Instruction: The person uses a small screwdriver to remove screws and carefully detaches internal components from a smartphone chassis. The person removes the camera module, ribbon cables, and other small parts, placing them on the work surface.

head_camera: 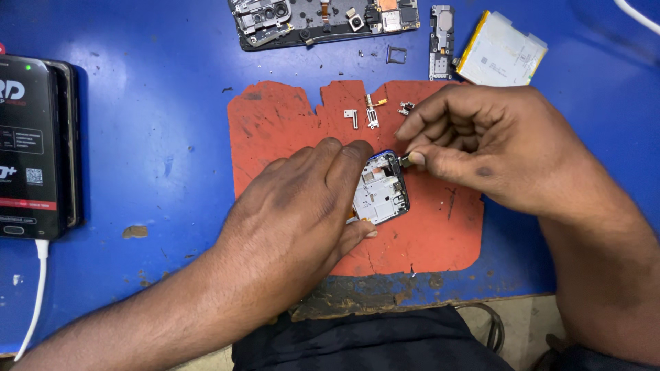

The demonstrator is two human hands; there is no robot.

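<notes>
My left hand (302, 206) lies over an opened phone (381, 189) on a worn red mat (275, 130), pressing it down; only the phone's top end with its silver circuit parts shows. My right hand (481, 144) is curled, thumb and forefinger pinching a small dark part (405, 161) at the phone's upper right corner. Small metal brackets (371, 113) and a tiny component (405, 107) lie on the mat just behind the phone.
A dismantled phone frame (323, 20), a SIM tray (396, 54), a narrow board (441, 41) and a battery (502, 49) lie at the back of the blue table (151, 137). A black phone (31, 148) with a white cable (38, 288) is at the left.
</notes>
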